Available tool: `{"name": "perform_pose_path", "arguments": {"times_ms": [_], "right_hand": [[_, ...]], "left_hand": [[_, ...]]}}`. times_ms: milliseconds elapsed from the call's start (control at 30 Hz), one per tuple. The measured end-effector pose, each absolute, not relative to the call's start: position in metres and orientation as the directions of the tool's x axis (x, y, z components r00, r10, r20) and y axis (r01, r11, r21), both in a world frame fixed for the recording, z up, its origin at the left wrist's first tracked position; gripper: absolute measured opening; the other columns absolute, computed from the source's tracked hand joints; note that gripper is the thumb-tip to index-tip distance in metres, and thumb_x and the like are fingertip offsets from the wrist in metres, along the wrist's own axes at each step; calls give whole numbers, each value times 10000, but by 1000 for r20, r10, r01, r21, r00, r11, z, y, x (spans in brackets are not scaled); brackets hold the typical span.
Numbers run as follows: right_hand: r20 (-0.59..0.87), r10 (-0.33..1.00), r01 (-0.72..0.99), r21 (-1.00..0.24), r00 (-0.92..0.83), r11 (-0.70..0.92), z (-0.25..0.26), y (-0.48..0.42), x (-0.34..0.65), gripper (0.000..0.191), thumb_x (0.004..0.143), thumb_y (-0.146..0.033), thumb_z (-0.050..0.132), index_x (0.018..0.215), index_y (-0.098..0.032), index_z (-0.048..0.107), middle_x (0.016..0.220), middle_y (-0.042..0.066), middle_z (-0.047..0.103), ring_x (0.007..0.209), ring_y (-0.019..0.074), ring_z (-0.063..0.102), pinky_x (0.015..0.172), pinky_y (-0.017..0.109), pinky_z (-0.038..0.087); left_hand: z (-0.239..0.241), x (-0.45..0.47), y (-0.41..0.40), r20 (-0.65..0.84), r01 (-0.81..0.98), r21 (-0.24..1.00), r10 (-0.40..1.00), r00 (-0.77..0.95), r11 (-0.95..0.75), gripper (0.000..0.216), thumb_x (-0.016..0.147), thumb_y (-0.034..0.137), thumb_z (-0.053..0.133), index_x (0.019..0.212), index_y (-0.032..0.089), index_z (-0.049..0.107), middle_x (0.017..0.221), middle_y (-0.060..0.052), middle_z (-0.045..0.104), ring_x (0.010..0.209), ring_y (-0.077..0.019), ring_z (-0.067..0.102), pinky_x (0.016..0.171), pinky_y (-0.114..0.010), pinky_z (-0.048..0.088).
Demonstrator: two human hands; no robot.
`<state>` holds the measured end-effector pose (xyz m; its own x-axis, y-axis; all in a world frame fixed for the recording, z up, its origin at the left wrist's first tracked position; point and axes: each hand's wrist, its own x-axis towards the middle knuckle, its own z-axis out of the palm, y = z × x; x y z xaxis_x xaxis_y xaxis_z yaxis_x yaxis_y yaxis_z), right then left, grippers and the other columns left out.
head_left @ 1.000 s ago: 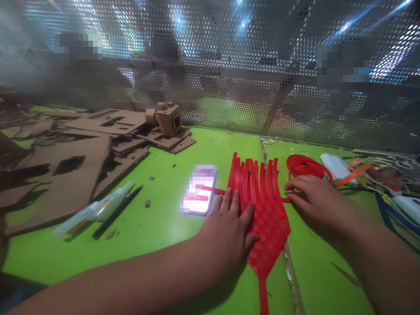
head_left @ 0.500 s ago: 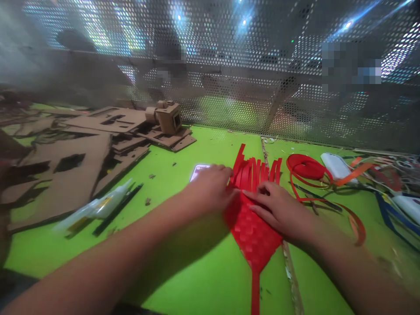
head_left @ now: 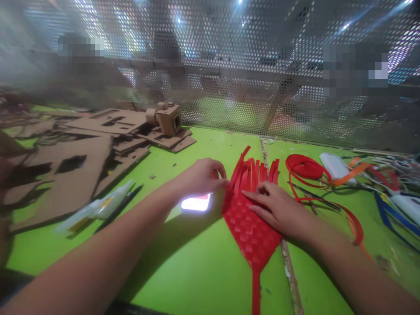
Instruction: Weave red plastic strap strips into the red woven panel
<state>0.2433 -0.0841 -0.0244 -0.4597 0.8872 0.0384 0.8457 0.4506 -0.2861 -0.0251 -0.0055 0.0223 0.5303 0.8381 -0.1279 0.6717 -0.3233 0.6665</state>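
Note:
A flat woven piece of red strips [head_left: 251,232] lies on the green table, pointed toward me, with a single strip [head_left: 256,291] running down from its point. Loose strip ends [head_left: 251,173] fan out at its far side. My left hand [head_left: 208,177] is at the weave's upper left edge, thumb and fingertips pinched on a red strip there. My right hand [head_left: 277,205] rests on the weave's right half, fingers stretched out flat over it. A lit phone [head_left: 197,202] lies under my left wrist, partly covered.
Cut cardboard sheets [head_left: 75,175] and a small cardboard box model [head_left: 169,119] fill the left. Glue-like clear tubes [head_left: 95,208] lie before them. At right are a red strip coil [head_left: 305,167], white devices [head_left: 337,168] and tangled strips. A perforated metal screen [head_left: 229,87] stands behind.
My left hand has lifted off the weave's upper left and shifted slightly left, its fingers now curled. More of the weave shows. The phone's bright screen now shows below the wrist. My right hand stays.

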Motion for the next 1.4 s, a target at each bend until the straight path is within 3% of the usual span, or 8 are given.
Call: {"name": "perform_pose_path", "arguments": {"times_ms": [133,267,433,533,667,933,1133,1400], "right_hand": [[42,885,844,-284,-463,455,-24,-85,243,465,1041,-490,461,1455,-328,594,1113,106,560,991,268,557,907,484,504],[26,884,848,-268,-467,457,-24,-86,243,449,1040,-480,468,1424,-304,619,1127,111,551,1001,272,552,902,481,503],[23,884,852,-254,-468,458,-18,-87,240,405,1041,-473,463,1307,-265,688,1106,111,561,982,272,556,892,481,506],[37,870,830,-283,-491,481,-14,-86,236,348,1038,-432,478,1174,-223,722,1116,112,575,997,264,572,911,457,507],[67,861,782,-388,-504,488,-13,-80,231,288,1021,-340,519,1209,-199,684,1170,112,606,1034,239,612,950,399,500],[-7,973,821,-538,-230,191,-9,-51,222,279,984,-267,535,1225,-238,673,1195,76,735,1042,242,669,874,352,491],[-61,987,815,-573,-148,87,-9,-38,209,211,909,-338,630,1048,-233,749,661,-13,647,600,170,565,546,284,363],[-124,986,704,-710,-110,-11,-14,-31,202,160,877,-336,648,875,-210,747,586,-20,605,494,142,527,489,269,336]], "left_hand": [[26,-24,-4,-175,531,805,750,638,-264,491,905,611,575,963,153,744,852,-100,735,688,-182,654,614,-323,506],[22,-19,-5,-172,387,905,680,713,-178,583,986,622,420,957,134,737,935,-122,744,801,-187,682,737,-346,541],[12,-7,-14,-181,571,772,765,618,-279,474,960,536,489,992,142,752,856,-96,742,635,-157,613,577,-297,460],[5,0,-18,-99,627,682,803,588,-376,361,934,441,538,961,161,764,844,-72,749,659,-161,625,583,-281,444],[-4,5,-17,-13,713,536,840,543,-452,270,915,360,561,850,174,746,771,-52,731,663,-174,621,588,-281,418],[4,4,-17,-77,786,491,880,469,-376,231,926,263,518,863,176,722,831,-66,735,714,-195,649,633,-285,440],[8,4,-18,-111,782,513,876,470,-354,248,937,247,483,879,180,715,838,-70,733,703,-191,642,620,-284,439],[4,2,-17,-124,795,498,879,460,-346,273,941,224,460,886,178,723,834,-73,735,684,-177,643,602,-274,445]]}}
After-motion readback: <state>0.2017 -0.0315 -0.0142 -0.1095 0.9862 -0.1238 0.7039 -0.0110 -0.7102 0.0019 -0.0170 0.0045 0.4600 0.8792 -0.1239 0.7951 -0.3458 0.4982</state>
